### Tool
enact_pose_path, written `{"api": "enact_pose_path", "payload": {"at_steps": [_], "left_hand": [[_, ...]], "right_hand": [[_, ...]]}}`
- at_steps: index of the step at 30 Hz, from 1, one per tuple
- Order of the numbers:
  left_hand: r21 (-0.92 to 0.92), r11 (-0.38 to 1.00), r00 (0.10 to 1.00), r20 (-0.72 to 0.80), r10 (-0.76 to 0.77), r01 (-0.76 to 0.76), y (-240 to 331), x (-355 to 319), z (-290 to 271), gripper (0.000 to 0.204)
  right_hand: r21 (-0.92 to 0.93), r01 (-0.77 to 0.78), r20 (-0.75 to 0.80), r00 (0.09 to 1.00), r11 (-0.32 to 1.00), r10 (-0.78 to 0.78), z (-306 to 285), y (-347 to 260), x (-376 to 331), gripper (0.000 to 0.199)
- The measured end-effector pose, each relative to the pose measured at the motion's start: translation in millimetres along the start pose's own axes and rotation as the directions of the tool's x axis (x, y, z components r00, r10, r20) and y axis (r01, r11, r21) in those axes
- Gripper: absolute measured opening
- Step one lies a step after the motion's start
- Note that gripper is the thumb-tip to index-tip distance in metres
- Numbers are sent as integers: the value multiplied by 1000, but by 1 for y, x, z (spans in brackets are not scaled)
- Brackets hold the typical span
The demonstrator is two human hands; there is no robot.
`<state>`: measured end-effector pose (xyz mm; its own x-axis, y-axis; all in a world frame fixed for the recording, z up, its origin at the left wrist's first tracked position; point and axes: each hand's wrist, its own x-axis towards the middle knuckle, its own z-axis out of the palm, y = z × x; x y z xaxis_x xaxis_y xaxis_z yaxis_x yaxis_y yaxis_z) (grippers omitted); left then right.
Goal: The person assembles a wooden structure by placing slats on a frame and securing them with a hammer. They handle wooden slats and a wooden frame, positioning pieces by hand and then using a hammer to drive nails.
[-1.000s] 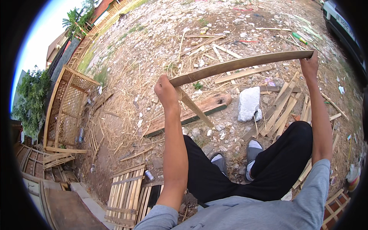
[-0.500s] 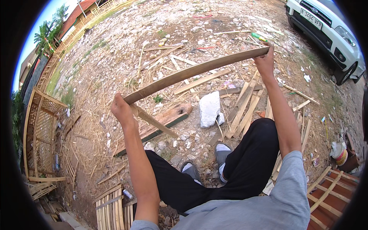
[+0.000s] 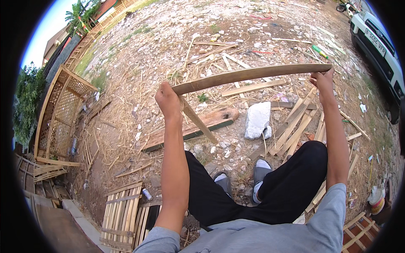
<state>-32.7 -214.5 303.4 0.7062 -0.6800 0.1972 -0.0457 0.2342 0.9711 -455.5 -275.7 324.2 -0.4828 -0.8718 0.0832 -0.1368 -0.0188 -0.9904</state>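
While seated over rubble, the person holds a long bamboo slat raised level at arm's length, probably to sight along it. Left hand grip clamped on its near end together with a second stick slanting down; right hand closed on the far end. Below: wooden plank, white stone, loose slats. White car at right, lattice panel at left, nothing blocking.

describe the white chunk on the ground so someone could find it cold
Start at the person's two grey-toed shoes on the rubble. Just beyond them a thick wooden plank lies across the ground; the white chunk sits at its right end. It is the only pale, blocky lump among thin brown bamboo strips.
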Motion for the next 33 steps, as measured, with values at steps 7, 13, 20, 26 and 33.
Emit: {"api": "enact_pose_path", "payload": {"at_steps": [7, 13, 20, 26, 33], "left_hand": [[-6, 999, 998, 38, -45, 45, 2, 2, -10, 33], [-20, 997, 996, 47, -74, 75, 11, -4, -13, 31], [-4, 1000, 1000, 22, -6, 6, 15, -9, -17, 33], [-34, 998, 999, 27, 48, -47, 7, -5, -19, 34], [-61, 997, 995, 73, 61, -57, 21, -11, -20, 34]], "right_hand": [[186, 48, 212, 973, 981, -88, -8, -10, -11, 76], [284, -4, 340, 936, 959, -97, -20, -5, 0, 73], [478, -17, 318, 935, 878, -156, -20, -6, 3, 64], [438, -8, 210, 973, 899, -93, -12, -9, 2, 56], [371, 1, 88, 996, 929, -36, -10, -9, 4, 51]]}}
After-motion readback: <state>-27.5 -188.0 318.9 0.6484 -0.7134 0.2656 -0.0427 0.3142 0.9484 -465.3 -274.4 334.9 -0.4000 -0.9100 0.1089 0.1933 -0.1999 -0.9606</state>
